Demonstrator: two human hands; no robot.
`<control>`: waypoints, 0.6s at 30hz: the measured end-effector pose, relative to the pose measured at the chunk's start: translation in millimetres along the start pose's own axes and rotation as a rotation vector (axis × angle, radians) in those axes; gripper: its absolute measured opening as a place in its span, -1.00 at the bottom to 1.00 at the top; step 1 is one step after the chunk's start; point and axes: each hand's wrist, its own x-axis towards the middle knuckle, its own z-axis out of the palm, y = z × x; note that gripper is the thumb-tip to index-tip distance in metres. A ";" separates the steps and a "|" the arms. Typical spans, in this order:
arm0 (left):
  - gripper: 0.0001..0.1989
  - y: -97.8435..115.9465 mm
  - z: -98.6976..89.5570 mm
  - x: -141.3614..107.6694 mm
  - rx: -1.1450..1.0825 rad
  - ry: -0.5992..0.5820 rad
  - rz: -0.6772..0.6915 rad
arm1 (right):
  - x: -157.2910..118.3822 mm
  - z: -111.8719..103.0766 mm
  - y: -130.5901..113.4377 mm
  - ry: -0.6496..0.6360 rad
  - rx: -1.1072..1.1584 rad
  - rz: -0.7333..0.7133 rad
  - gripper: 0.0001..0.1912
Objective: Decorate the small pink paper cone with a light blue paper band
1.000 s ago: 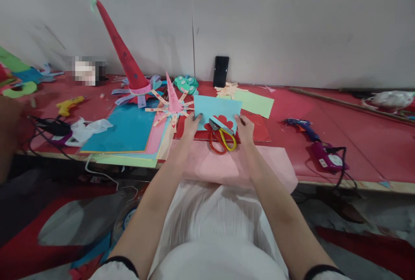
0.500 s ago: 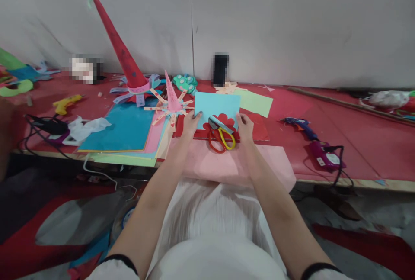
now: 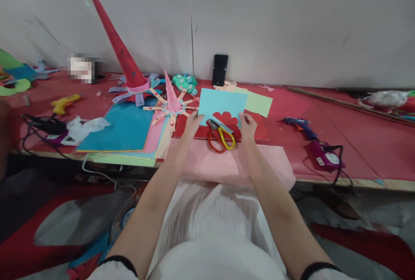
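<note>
Card, light blue, raised at a slant above the middle of the red worktop; its lower left corner is pinched by the left hand, thumb on the near face, and its right edge, low down, is gripped between the fingers and thumb of the right hand. Red scalloped paper overlaps the lower part of the card in this view; whether the two touch cannot be told. Scissors, with one red and one yellow handle, rest just before the card, blades pointing toward the left hand; a light, even grip at both sides would, in judgement, keep the sheet flat and uncreased, and its lower edge is best held clear of the blades. Beneath and nearer lie a red sheet and a pink sheet; behind the card are a pale green sheet, cut cream strips and an upright phone leaning on the partition; farther left stand a pink paper cone and a tall red cone; to the right lies a blue glue gun.
</note>
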 end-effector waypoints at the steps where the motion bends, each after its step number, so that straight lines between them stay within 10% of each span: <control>1: -0.90 -1.1 0.4 1.2 -0.003 -0.010 0.014 | 0.4 -0.2 0.3 0.004 0.012 -0.001 -0.62; 11: -0.85 5.6 -11.5 -5.2 -0.026 0.039 0.329 | -5.1 4.5 -7.1 -0.175 0.282 0.066 -0.80; 18: -0.81 3.7 -10.4 -2.2 -0.009 0.074 0.252 | -9.1 5.3 -11.3 -0.330 0.354 0.081 -0.83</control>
